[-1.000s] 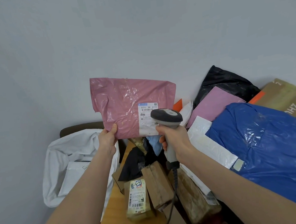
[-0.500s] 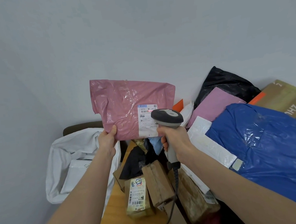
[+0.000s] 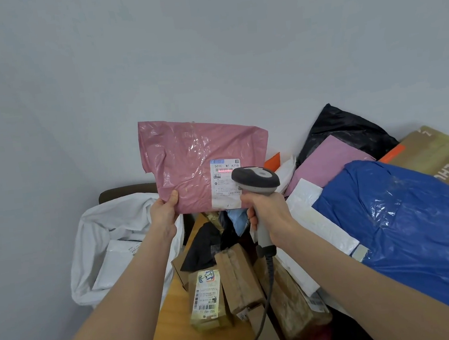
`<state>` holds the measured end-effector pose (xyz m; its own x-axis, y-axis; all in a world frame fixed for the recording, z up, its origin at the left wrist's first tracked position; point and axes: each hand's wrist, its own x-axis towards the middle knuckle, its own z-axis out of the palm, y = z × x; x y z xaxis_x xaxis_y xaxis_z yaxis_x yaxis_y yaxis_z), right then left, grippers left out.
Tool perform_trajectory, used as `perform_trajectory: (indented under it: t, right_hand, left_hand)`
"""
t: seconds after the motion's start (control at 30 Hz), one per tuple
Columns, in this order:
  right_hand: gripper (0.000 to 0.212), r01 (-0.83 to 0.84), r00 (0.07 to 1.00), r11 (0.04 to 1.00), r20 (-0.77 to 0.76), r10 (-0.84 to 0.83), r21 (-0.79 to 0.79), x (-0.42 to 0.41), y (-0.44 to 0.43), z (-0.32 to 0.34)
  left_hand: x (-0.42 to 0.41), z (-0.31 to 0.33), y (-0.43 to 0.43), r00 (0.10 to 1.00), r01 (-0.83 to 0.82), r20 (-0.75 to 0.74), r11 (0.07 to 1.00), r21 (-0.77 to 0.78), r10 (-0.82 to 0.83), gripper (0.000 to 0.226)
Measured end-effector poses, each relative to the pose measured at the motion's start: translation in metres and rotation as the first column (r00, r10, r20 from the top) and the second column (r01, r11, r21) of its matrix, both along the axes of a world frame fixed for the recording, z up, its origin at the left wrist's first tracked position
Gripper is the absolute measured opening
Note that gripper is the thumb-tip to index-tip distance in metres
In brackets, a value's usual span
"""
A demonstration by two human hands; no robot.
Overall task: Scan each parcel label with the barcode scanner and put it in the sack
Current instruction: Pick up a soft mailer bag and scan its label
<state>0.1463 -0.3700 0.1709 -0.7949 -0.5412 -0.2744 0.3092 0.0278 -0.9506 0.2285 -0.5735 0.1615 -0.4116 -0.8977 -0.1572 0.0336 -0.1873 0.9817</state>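
My left hand (image 3: 165,215) grips the lower left edge of a pink plastic parcel (image 3: 189,159) and holds it upright in front of the wall. Its white label (image 3: 226,180) faces me, with a red scan line across the barcode near the top. My right hand (image 3: 268,211) is wrapped around the handle of a grey barcode scanner (image 3: 256,180), whose head sits just in front of the label's lower right. The white sack (image 3: 108,232) stands open at the lower left, below the parcel, with white parcels inside.
A wooden table (image 3: 176,330) carries a pile of parcels: a taped yellowish box (image 3: 206,300), brown boxes (image 3: 237,279), a large blue bag (image 3: 406,222), a lilac mailer (image 3: 327,159), a black bag (image 3: 343,127) and a cardboard box (image 3: 437,153). The scanner cable (image 3: 263,312) hangs down over them.
The red scan line now shows clearly on the label's barcode. Both hands, the parcel and the scanner have stayed nearly still.
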Motion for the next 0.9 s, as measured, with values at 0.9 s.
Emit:
perform_trajectory:
  t: [0.9]
  right_hand:
    - [0.013,-0.139,0.978,0.983,0.138,0.155,-0.119,0.019,-0.125,0.003]
  left_hand:
    - [0.076,-0.032,-0.107,0.906,-0.406,-0.081,0.907,0.109,0.415,0.040]
